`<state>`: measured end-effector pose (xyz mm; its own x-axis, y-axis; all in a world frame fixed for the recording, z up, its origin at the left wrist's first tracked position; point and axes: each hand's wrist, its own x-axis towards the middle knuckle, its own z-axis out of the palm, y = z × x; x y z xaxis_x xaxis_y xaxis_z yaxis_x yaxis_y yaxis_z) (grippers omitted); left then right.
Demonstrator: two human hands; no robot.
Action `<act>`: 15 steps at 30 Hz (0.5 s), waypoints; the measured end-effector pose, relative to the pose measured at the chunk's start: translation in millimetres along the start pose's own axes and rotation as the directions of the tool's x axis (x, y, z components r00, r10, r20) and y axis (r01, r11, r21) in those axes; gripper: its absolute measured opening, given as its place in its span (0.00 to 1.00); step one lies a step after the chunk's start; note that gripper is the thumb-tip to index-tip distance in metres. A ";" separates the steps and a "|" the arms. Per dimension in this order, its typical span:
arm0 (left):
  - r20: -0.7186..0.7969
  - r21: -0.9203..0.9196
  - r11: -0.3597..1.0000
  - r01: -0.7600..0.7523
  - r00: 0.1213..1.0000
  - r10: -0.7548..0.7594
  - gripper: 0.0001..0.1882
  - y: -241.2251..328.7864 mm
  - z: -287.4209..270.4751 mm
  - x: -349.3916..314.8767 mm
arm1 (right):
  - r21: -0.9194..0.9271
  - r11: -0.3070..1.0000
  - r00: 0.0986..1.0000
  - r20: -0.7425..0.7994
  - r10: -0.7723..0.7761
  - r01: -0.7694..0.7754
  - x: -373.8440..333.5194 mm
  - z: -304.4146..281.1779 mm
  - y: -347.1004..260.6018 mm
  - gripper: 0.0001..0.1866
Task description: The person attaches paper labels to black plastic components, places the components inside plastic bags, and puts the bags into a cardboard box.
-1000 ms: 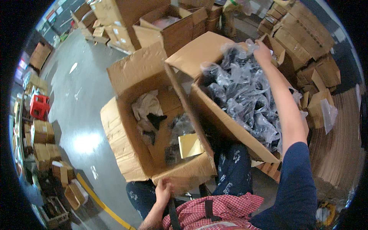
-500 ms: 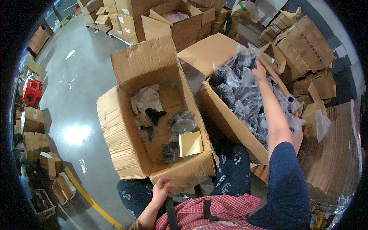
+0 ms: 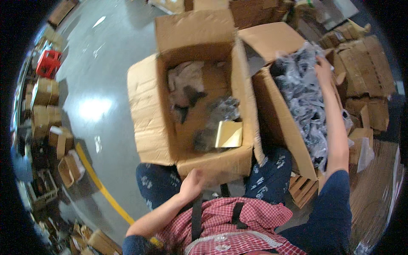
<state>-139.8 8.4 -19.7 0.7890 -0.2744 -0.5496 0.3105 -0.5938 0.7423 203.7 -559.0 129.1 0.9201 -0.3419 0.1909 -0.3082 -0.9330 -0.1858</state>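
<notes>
My left hand [image 3: 193,185] is closed at the near flap of an open cardboard box [image 3: 146,106], with blurred see-through plastic [image 3: 219,179] beside its fingers. Inside that box lie a pale cloth-like piece [image 3: 191,73], dark pieces [image 3: 194,98], crumpled clear plastic [image 3: 229,108] and a pale yellow card-like piece [image 3: 229,134]. My right arm stretches over a second cardboard box [image 3: 278,114], filled with clear plastic bags [image 3: 304,106] holding dark items. At its far end my right hand [image 3: 324,70] has its fingers bent onto the bags; its fingertips are partly hidden.
Cardboard boxes [image 3: 255,12] stand beyond, with flattened cartons [image 3: 365,63] at the right. A wooden pallet [image 3: 302,190] shows under the filled box. Along the left, past a yellow floor line [image 3: 100,180], are small boxes [image 3: 44,91] and a red plastic stool-like thing [image 3: 49,63].
The view has shifted, so both boxes appear farther right and higher. My right hand stays at the far end of the bags, its fingers now more bent. My left hand remains by the near flap.
</notes>
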 end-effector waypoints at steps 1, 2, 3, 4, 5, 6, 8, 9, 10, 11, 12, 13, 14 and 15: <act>-0.064 0.027 0.997 -0.066 0.996 0.068 0.20 -18.1 9.8 1.8 | 0.289 0.941 0.982 -0.122 -0.143 0.173 -31.3 -15.1 -29.4 0.21; -0.031 0.001 0.999 -0.033 0.999 0.033 0.22 -4.8 4.5 -1.0 | 0.472 0.814 0.940 -0.208 -0.270 0.339 -67.2 -30.4 -72.7 0.20; 0.024 0.028 0.998 -0.053 0.998 0.052 0.21 2.4 2.4 -0.9 | 0.511 0.762 0.916 -0.181 -0.357 0.398 -109.2 -51.9 -117.4 0.18; 0.082 0.058 0.995 -0.075 0.994 0.071 0.21 8.2 0.8 0.7 | 0.557 0.701 0.885 -0.152 -0.441 0.445 -150.6 -72.2 -161.6 0.16; 0.060 0.100 0.982 -0.159 0.986 0.154 0.20 14.6 0.8 4.0 | 0.576 0.671 0.862 -0.128 -0.491 0.467 -189.4 -81.7 -191.0 0.15; 0.043 0.145 0.960 -0.242 0.970 0.238 0.19 22.1 1.1 9.8 | 0.595 0.639 0.835 -0.105 -0.540 0.488 -221.8 -85.9 -216.4 0.14; 0.213 0.145 0.948 -0.284 0.944 0.250 0.15 48.3 -8.8 36.1 | 0.583 0.552 0.720 -0.082 -0.690 0.596 -266.9 -74.6 -260.3 0.13; 0.233 0.166 0.907 -0.386 0.909 0.344 0.13 50.6 -10.2 55.4 | 0.580 0.532 0.700 -0.094 -0.708 0.617 -280.8 -54.0 -278.2 0.15; 0.260 0.176 0.854 -0.490 0.860 0.440 0.11 52.9 -11.3 74.4 | 0.570 0.520 0.681 -0.099 -0.725 0.636 -294.9 -26.9 -290.1 0.17; 0.202 0.114 0.896 -0.430 0.893 0.402 0.11 64.2 -17.7 89.1 | 0.525 0.580 0.712 -0.074 -0.698 0.623 -302.1 4.0 -298.4 0.15; 0.138 0.049 0.932 -0.358 0.927 0.349 0.10 71.1 -25.4 98.6 | 0.485 0.627 0.735 -0.051 -0.676 0.610 -303.1 41.2 -304.1 0.13; -0.008 0.066 0.926 -0.371 0.928 0.373 0.10 69.3 -29.1 106.4 | 0.478 0.676 0.760 0.027 -0.650 0.561 -299.0 81.1 -299.3 0.14; -0.154 0.092 0.921 -0.380 0.908 0.390 0.09 64.2 -32.7 113.5 | 0.468 0.721 0.780 0.099 -0.617 0.511 -291.2 122.6 -290.2 0.15; -0.196 0.162 0.930 -0.331 0.913 0.359 0.08 63.2 -44.7 112.9 | 0.380 0.819 0.812 0.235 -0.535 0.429 -281.0 160.9 -278.0 0.18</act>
<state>-7.4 -26.3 -17.7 0.9353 -0.3157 -0.1599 -0.0583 -0.5833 0.8102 69.7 -185.5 -28.0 0.9685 0.2475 0.0277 0.2344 -0.8686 -0.4365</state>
